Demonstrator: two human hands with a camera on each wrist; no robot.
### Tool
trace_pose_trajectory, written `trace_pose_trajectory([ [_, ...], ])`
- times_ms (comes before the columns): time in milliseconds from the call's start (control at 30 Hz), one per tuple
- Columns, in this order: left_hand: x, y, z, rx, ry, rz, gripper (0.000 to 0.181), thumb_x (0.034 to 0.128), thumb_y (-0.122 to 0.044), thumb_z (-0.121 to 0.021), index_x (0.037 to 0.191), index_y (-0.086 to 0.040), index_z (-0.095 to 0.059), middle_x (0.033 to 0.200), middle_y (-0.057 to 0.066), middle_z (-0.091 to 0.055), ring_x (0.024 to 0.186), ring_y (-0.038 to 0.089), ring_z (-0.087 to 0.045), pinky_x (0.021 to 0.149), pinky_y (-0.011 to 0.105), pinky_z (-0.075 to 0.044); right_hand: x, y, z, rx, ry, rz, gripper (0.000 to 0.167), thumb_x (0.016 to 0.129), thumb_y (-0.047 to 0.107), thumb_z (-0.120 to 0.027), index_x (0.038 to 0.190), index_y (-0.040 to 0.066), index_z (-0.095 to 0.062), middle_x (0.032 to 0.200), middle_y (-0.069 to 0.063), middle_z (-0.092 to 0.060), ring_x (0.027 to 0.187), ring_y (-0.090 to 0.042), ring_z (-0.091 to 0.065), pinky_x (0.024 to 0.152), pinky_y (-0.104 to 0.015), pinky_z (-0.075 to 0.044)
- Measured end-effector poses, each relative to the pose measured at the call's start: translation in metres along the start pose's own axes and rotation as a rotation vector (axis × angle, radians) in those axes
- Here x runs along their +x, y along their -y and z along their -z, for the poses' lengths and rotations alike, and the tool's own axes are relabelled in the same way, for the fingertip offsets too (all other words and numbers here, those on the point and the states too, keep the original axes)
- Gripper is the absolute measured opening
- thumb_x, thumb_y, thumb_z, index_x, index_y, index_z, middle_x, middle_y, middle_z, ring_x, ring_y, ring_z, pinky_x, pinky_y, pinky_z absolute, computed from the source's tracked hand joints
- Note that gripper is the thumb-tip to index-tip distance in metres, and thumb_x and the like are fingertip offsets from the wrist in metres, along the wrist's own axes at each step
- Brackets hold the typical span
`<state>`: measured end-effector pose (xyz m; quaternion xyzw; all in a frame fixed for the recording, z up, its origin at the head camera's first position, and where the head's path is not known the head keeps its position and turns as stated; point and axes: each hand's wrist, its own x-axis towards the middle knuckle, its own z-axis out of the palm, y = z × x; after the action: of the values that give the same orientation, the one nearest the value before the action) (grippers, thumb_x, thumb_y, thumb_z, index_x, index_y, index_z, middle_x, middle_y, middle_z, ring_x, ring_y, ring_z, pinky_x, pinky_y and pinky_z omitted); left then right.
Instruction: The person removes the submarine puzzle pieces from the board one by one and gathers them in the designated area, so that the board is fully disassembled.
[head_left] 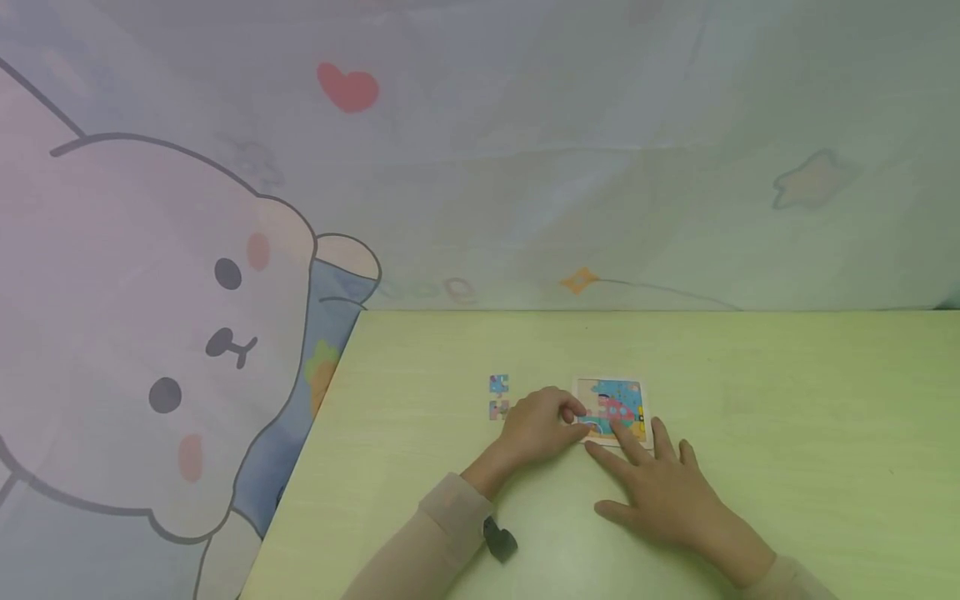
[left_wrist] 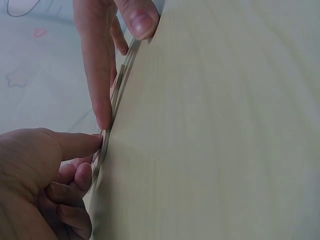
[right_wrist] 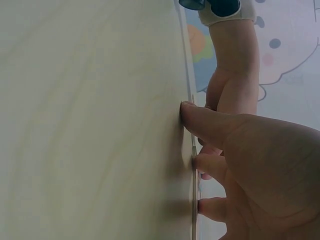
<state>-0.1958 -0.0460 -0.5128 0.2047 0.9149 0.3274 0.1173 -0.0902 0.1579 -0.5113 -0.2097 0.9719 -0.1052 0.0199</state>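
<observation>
A small jigsaw puzzle (head_left: 621, 396) with a blue, pink and yellow picture lies flat in a pale frame (head_left: 650, 440). At its lower left corner my left hand (head_left: 536, 427) pinches a puzzle piece (head_left: 594, 427) between thumb and curled fingers; the fingers partly hide it. My right hand (head_left: 667, 496) is spread, with straight fingertips resting on the lower edge of the puzzle and frame. In the left wrist view, the left thumb (left_wrist: 82, 145) touches the puzzle's edge close to a right fingertip (left_wrist: 103, 117). The right thumb (right_wrist: 200, 117) stays apart from the other fingers.
Two loose puzzle pieces, an upper one (head_left: 498, 383) and a lower one (head_left: 497, 410), lie left of the frame on the pale yellow-green table (head_left: 825, 433). A printed curtain (head_left: 525, 167) hangs behind the table's back edge and along its left side.
</observation>
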Motion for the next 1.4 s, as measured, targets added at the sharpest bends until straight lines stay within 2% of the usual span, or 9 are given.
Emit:
trace_pose_trajectory([
  [333, -0.002, -0.001, -0.001, -0.007, -0.021, 0.003, 0.014, 0.0926, -0.031, -0.079, 0.103, -0.021, -0.077, 0.088, -0.013, -0.062, 0.075, 0.005, -0.056, 0.066, 0.026, -0.046, 0.001, 0.000, 0.001, 0.019, 0.004, 0.003, 0.071, 0.092, 0.063, -0.067, 0.154, 0.031, -0.052, 0.159, -0.016, -0.044, 0.138, -0.067, -0.031, 0.096, -0.083, -0.033],
  [433, -0.003, -0.001, -0.001, -0.024, -0.040, -0.012, 0.009, 0.0925, -0.028, -0.078, 0.099, -0.022, -0.078, 0.088, -0.014, -0.063, 0.076, 0.004, -0.058, 0.068, 0.026, -0.047, 0.001, 0.000, 0.001, 0.022, 0.000, 0.003, 0.071, 0.092, 0.062, -0.068, 0.154, 0.031, -0.052, 0.159, -0.016, -0.045, 0.137, -0.067, -0.032, 0.095, -0.083, -0.033],
  [567, -0.006, 0.000, -0.003, 0.004, -0.040, -0.043, 0.005, 0.0932, -0.029, -0.077, 0.096, -0.025, -0.077, 0.093, -0.017, -0.063, 0.083, 0.003, -0.059, 0.074, 0.028, -0.048, 0.000, 0.001, 0.001, 0.017, -0.002, -0.002, 0.071, 0.092, 0.062, -0.068, 0.154, 0.032, -0.051, 0.159, -0.016, -0.045, 0.138, -0.067, -0.032, 0.095, -0.083, -0.033],
  [733, -0.011, 0.003, -0.003, 0.024, -0.058, -0.045, 0.013, 0.0923, -0.031, -0.078, 0.104, -0.024, -0.076, 0.097, -0.013, -0.063, 0.086, 0.005, -0.058, 0.076, 0.029, -0.047, 0.000, 0.002, 0.001, 0.022, 0.000, -0.001, 0.072, 0.092, 0.062, -0.067, 0.155, 0.032, -0.050, 0.159, -0.016, -0.044, 0.138, -0.067, -0.031, 0.096, -0.083, -0.033],
  [933, -0.010, 0.004, -0.002, 0.045, -0.061, -0.026, 0.030, 0.0907, -0.036, -0.078, 0.117, -0.022, -0.077, 0.094, -0.012, -0.060, 0.079, 0.005, -0.055, 0.068, 0.027, -0.046, 0.000, 0.003, 0.001, 0.019, -0.002, 0.002, 0.072, 0.092, 0.062, -0.067, 0.155, 0.031, -0.050, 0.158, -0.017, -0.045, 0.137, -0.067, -0.032, 0.095, -0.082, -0.034],
  [1200, -0.007, 0.003, -0.001, 0.059, -0.035, -0.014, 0.026, 0.0908, -0.037, -0.078, 0.113, -0.024, -0.078, 0.093, -0.012, -0.060, 0.079, 0.005, -0.056, 0.067, 0.027, -0.046, 0.000, 0.002, 0.001, 0.018, 0.008, -0.001, 0.073, 0.092, 0.063, -0.066, 0.156, 0.031, -0.049, 0.158, -0.017, -0.045, 0.138, -0.068, -0.031, 0.096, -0.083, -0.033],
  [1400, -0.008, 0.004, -0.001, 0.056, -0.041, -0.034, 0.023, 0.0910, -0.036, -0.079, 0.111, -0.025, -0.075, 0.097, -0.013, -0.062, 0.085, 0.004, -0.058, 0.071, 0.027, -0.047, 0.000, 0.003, 0.001, 0.024, 0.011, -0.004, 0.073, 0.092, 0.062, -0.067, 0.156, 0.031, -0.049, 0.159, -0.017, -0.044, 0.138, -0.067, -0.030, 0.096, -0.083, -0.032],
])
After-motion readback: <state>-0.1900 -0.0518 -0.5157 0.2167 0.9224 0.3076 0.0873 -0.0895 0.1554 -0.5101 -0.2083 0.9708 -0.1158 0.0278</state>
